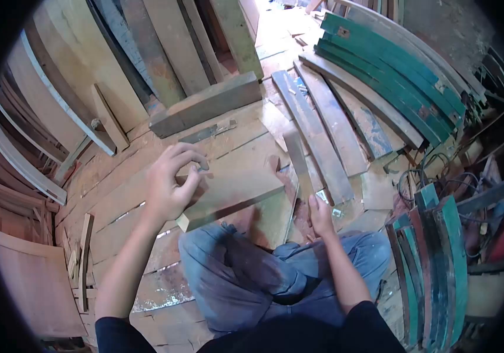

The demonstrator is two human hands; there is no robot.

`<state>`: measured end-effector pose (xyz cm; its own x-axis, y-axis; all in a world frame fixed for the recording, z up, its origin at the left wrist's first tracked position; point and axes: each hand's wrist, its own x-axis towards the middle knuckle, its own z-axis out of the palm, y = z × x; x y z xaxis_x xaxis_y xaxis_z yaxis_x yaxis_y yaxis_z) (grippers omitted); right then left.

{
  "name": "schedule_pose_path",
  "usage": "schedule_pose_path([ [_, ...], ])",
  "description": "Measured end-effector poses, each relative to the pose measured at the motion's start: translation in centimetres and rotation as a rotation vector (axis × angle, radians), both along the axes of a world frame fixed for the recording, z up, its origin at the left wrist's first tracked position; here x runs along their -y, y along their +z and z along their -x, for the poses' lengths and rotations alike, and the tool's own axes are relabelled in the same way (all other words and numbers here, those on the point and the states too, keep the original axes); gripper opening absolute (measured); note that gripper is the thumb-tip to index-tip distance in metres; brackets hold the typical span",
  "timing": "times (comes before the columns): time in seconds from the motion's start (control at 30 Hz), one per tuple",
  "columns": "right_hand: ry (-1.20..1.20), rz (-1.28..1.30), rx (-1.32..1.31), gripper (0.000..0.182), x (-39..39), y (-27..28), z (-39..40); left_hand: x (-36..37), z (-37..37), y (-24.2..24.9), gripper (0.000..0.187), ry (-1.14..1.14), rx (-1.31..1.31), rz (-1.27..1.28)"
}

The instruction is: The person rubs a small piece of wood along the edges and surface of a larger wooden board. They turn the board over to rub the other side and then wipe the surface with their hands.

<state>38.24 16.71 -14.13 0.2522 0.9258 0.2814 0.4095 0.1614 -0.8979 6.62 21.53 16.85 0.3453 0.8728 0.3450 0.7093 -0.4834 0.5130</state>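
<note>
My left hand [174, 179] is raised over the left end of a wooden board [240, 185], its fingers curled round toward the thumb. Whatever sits between those fingertips, if anything, is too small to make out. The board lies slantwise in front of my crossed legs, with a pale cut end [183, 222] near my knee. In my right hand [320, 216] is the handle of a machete-like blade [297, 157], closed in my fingers. That blade points up and away, apart from the board, just beyond its right end.
A thick timber beam [205, 105] lies ahead, with planks [172, 47] leaning behind it. Long boards [313, 138] and green-painted slats [381, 73] lie to the right. More green pieces [451, 265] stand near my right knee. Cables [434, 170] tangle at the right.
</note>
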Motion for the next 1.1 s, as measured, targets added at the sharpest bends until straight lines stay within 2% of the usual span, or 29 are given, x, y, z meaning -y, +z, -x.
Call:
schedule_pose_path([
  [0.1, -0.065, 0.12, -0.055, 0.068, 1.2, -5.2, -0.8, -0.2, -0.1, 0.2, 0.019, 0.003, 0.012, -0.032],
  [0.17, 0.004, 0.818, -0.323, 0.071, 2.5, -6.9, -1.8, -0.3, -0.2, 0.3, 0.019, 0.021, 0.008, -0.028],
  [0.3, -0.027, 0.67, -0.172, 0.073, 2.5, -9.3, -1.5, 0.2, 0.1, 0.0, 0.016, 0.018, 0.085, 0.021],
  [0.37, -0.027, 0.608, -0.145, 0.071, 2.3, -8.7, -1.6, -0.1, 0.9, -0.9, 0.016, -0.021, 0.033, -0.075],
  [0.4, -0.035, 0.792, -0.175, 0.069, 2.3, -6.8, -1.5, -0.2, 1.1, -0.9, 0.016, -0.04, 0.006, -0.123],
  [0.5, -0.123, 0.112, 0.222, 0.067, 1.8, -8.1, -0.8, 1.2, 1.1, -0.1, 0.016, 0.015, 0.062, 0.057],
  [0.53, -0.048, 0.15, 0.194, 0.063, 2.1, -8.0, -1.1, 1.4, 1.3, -0.3, 0.016, 0.026, 0.082, 0.082],
  [0.63, -0.056, 0.473, 0.088, 0.062, 1.9, -6.8, -0.9, 1.7, 1.8, -0.8, 0.016, 0.048, 0.098, 0.091],
  [0.73, 0.038, 0.536, -0.141, 0.061, 1.9, -6.0, -0.3, 2.1, 2.7, -2.0, 0.016, 0.088, 0.022, 0.027],
  [0.77, 0.052, 0.58, -0.201, 0.061, 3.0, -5.9, -0.2, 2.4, 2.7, -2.2, 0.016, 0.083, 0.035, 0.076],
  [0.8, 0.097, 0.806, -0.267, 0.062, 2.4, -6.3, -0.5, 2.2, 2.7, -2.0, 0.016, 0.076, 0.052, 0.103],
  [0.9, 0.051, 0.674, -0.136, 0.073, 2.4, -6.8, -0.3, 2.0, 2.7, -1.7, 0.015, 0.065, 0.003, 0.05],
  [0.93, 0.057, 0.677, -0.121, 0.073, 2.3, -6.8, -0.2, 2.2, 2.8, -1.9, 0.015, 0.064, -0.029, 0.021],
  [1.03, 0.021, 0.431, -0.13, 0.072, 2.9, -6.6, 0.6, 2.2, 2.7, -2.1, 0.015, 0.08, 0.04, 0.062],
  [1.07, -0.03, -0.065, 0.084, 0.066, 1.9, -7.6, 0.8, 2.2, 3.1, -2.2, 0.015, 0.091, 0.029, 0.117],
  [1.1, 0.018, 0.244, 0.013, 0.065, 2.2, -8.0, 0.4, 2.3, 3.2, -2.5, 0.016, 0.085, 0.037, 0.122],
])
